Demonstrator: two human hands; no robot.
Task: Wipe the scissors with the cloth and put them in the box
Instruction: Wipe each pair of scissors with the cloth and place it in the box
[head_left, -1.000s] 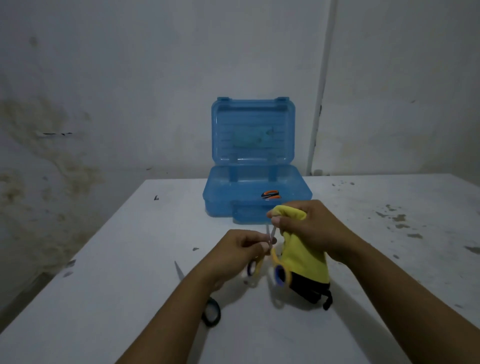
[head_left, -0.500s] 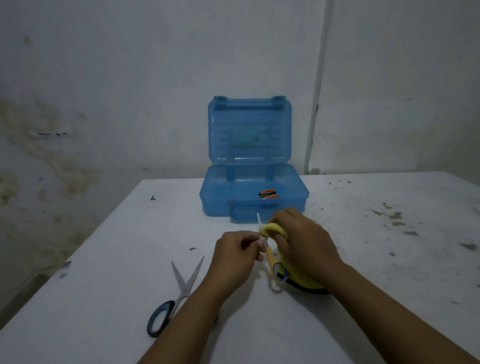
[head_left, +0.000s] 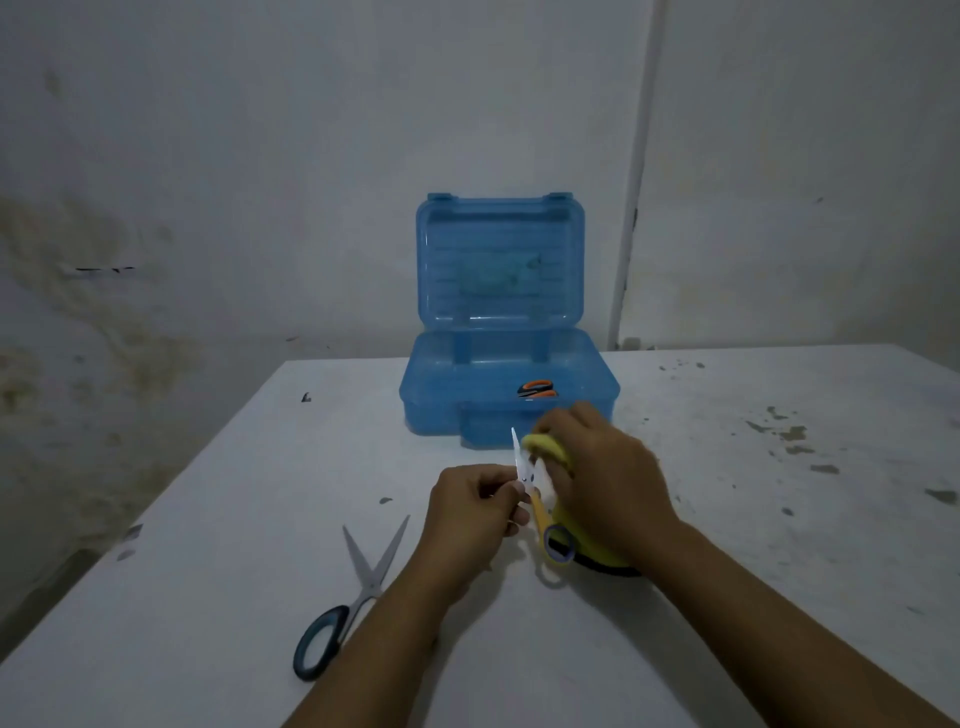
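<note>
The yellow-handled scissors (head_left: 537, 499), light, stiff and sharp-tipped, are pinched near the pivot by the left hand (head_left: 475, 506); the soft cloth (head_left: 553, 449) is gripped by the right hand (head_left: 605, 486).

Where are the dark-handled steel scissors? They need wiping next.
The dark-handled steel scissors lie open on the white table, just left of the left forearm.

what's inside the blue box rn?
Inside the open blue box: orange-handled scissors, handles showing near the right front. Their blades and the box floor are blurred by the tinted wall.
</note>
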